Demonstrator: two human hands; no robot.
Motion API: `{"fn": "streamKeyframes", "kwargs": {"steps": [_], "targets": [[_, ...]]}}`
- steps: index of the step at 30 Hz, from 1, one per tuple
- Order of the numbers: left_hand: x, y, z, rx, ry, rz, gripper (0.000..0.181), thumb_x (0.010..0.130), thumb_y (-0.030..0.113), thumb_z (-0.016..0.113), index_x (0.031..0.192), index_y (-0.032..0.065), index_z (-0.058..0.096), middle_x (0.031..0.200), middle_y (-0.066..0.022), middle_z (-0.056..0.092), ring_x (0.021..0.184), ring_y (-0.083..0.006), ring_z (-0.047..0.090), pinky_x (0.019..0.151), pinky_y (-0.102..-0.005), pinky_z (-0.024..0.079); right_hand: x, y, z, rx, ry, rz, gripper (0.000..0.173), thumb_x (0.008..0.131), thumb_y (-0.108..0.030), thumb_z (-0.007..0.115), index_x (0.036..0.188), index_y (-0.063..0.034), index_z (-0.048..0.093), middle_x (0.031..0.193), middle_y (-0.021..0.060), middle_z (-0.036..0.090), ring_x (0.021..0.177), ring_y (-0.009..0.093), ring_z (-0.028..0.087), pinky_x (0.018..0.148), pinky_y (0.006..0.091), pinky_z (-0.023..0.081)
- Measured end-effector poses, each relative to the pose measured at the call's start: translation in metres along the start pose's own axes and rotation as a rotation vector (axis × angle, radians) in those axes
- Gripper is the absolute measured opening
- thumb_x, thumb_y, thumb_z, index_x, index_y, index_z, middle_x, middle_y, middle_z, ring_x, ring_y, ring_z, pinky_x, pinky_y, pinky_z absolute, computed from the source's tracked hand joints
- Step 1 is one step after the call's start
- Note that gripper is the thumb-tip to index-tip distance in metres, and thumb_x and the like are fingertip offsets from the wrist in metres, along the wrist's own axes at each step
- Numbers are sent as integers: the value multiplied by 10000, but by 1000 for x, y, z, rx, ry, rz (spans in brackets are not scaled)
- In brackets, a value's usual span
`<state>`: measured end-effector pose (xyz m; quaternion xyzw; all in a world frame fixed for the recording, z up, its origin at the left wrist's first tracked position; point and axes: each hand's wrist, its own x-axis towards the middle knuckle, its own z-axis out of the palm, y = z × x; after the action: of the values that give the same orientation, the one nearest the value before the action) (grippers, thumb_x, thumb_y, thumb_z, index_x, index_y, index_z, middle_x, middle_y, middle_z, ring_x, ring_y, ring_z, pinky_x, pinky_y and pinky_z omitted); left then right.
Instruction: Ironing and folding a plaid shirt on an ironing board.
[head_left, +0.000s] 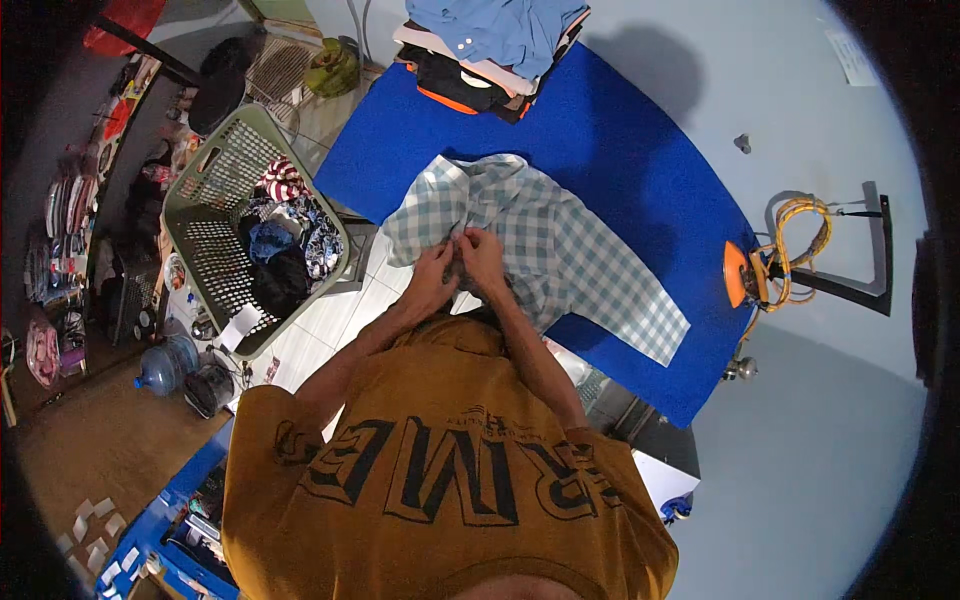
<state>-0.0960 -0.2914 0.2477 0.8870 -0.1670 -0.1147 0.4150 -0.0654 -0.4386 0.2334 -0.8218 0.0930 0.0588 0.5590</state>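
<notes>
A checked grey-green and white long-sleeved shirt (517, 217) lies across the blue-covered table (637, 142), with one sleeve stretched towards the lower right. Its near edge hangs over the table's front side. My left hand (433, 276) and my right hand (480, 255) meet at the front of the shirt, fingertips close together and pinching its fabric. What exactly lies between the fingertips, a button or just cloth, is too small to tell. The shirt's collar area (499, 165) points away from me.
A stack of folded clothes (495, 52) sits at the table's far end. Left of the table stands a green plastic laundry basket (210, 217) with crumpled clothes inside. An orange clothes iron (736, 274) with a coiled yellow cord is by the right wall. A blue water jug (169, 365) lies lower left.
</notes>
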Motion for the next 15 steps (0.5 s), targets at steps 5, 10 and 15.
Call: {"fn": "streamKeyframes", "kwargs": {"steps": [5, 10, 15], "targets": [[0, 5, -7, -94, -27, -58, 704, 834, 101, 603, 1462, -9, 305, 1219, -288, 540, 1136, -443, 497, 981, -469, 412, 0, 20, 6, -43, 15, 28, 288, 888, -235, 633, 848, 47, 675, 731, 214, 655, 664, 349, 643, 633, 404, 489], [1, 4, -10, -187, -60, -83, 730, 822, 92, 610, 1476, 22, 293, 1231, -285, 535, 1160, -450, 490, 1000, -466, 404, -4, 22, 10, 11, 153, -43, 304, 909, -186, 590, 1099, 48, 628, 818, 212, 673, 729, 354, 649, 678, 415, 492], [5, -6, -3, -33, 14, 37, 630, 818, 80, 619, 1408, 25, 404, 1247, -259, 534, 1156, -430, 506, 986, -447, 423, -7, -2, 5, -13, 132, -130, 401, 934, -158, 550, 1290, 22, 506, 789, 194, 666, 705, 333, 649, 675, 414, 499]]}}
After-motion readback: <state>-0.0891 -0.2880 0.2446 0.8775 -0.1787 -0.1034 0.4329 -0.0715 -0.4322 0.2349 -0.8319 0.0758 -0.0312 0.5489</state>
